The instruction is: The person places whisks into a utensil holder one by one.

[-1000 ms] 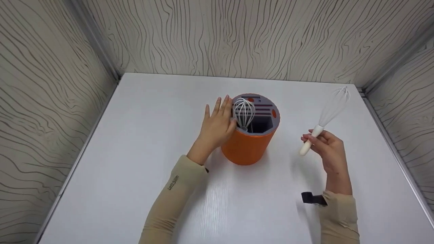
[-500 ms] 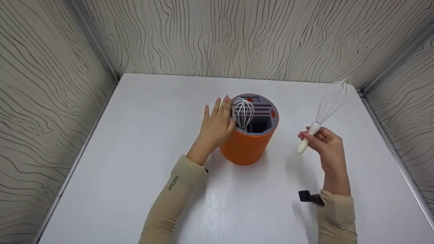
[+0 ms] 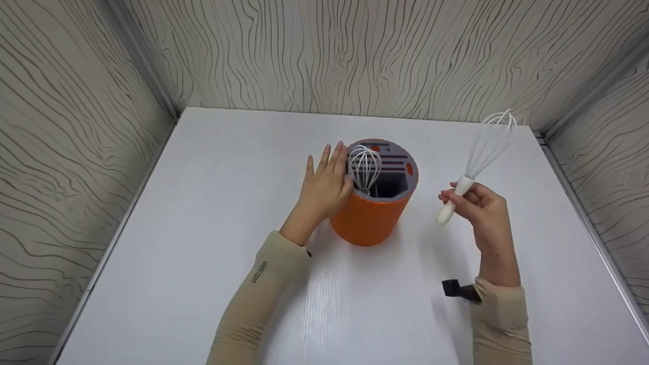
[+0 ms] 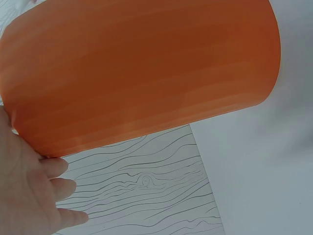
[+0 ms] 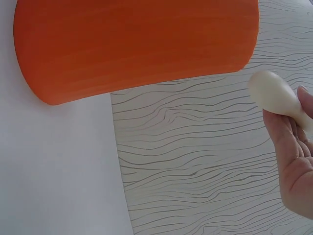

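An orange cylindrical utensil holder [image 3: 369, 220] with a grey slotted top stands upright on the white table. A white whisk [image 3: 366, 165] sits in its large opening, wire head up. My left hand [image 3: 324, 190] rests against the holder's left upper side with straight, spread fingers; its fingertips reach the rim. To the right of the holder, my right hand [image 3: 484, 213] pinches the cream handle of a second whisk [image 3: 455, 200] between thumb and fingers, the wire head pointing up and away. In the right wrist view the handle's rounded end [image 5: 274, 93] pokes out from the fingers.
The white tabletop [image 3: 213, 203] runs to patterned wood-grain panels [image 3: 304, 56] at the back and both sides. Dark slits and orange round spots mark the holder's top, beside its square opening. A black strap piece [image 3: 459, 290] juts from the right sleeve.
My right hand has moved slightly left and away from me, lifting the whisk and tilting it more upright. The left hand and the holder have stayed in place.
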### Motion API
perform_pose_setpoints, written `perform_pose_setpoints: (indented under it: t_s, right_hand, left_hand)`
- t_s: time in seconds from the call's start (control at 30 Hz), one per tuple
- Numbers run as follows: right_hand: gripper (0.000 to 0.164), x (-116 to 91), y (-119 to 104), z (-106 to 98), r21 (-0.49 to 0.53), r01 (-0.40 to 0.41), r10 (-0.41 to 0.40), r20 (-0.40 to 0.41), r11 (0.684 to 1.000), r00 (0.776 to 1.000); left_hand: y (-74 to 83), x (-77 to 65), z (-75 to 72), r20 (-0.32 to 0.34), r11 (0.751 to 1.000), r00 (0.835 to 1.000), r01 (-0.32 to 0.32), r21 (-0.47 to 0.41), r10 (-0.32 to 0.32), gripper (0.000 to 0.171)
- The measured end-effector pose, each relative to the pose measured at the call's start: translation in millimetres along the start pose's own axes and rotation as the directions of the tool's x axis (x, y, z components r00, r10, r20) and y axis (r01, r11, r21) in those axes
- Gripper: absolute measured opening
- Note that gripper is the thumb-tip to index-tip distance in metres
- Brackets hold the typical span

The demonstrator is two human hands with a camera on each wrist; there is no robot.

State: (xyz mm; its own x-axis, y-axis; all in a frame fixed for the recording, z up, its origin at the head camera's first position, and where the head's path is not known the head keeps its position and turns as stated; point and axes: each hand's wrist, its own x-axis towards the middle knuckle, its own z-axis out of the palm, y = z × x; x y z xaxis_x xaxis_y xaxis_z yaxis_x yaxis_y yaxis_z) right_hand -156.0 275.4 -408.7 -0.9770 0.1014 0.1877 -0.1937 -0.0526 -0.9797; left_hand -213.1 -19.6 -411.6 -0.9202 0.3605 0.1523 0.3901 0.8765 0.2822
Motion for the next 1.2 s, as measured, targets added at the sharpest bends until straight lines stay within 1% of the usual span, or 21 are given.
perform_pose_setpoints:
  t_s: [0.23, 0.47, 0.8, 1.03, 1.2]
  right_hand:
    - [0.023, -1.5, -4.6, 12.7, 0.029, 0.013, -0.013, 0.006, 0.999, 1.0]
    - [0.027, -1.7, -9.4, 26.3, 0.036, 0.021, -0.022, 0.022, 0.999, 1.0]
    - [0.021, 4.3, -19.0, 46.0, 0.068, 0.09, -0.091, 0.011, 0.994, 0.996]
    - [0.022, 6.5, -22.0, 57.5, 0.098, 0.114, -0.116, 0.014, 0.989, 0.993]
    - [0.023, 9.1, -24.0, 65.6, 0.148, 0.141, -0.146, 0.021, 0.979, 0.989]
  left_hand:
    - [-0.5, 0.2, -1.9, -0.003, 1.0, 1.0, -0.005, -0.017, 0.005, 0.061]
    - [-0.4, -0.5, -1.9, -0.006, 1.0, 1.0, -0.007, -0.016, 0.006, 0.061]
    - [-0.5, -0.2, -1.1, -0.011, 1.0, 1.0, -0.004, -0.024, 0.004, 0.061]
    - [-0.1, 0.1, -0.2, -0.008, 1.0, 1.0, 0.001, -0.022, -0.001, 0.061]
    - [-0.4, -1.2, -0.1, -0.013, 1.0, 1.0, -0.006, -0.021, 0.006, 0.06]
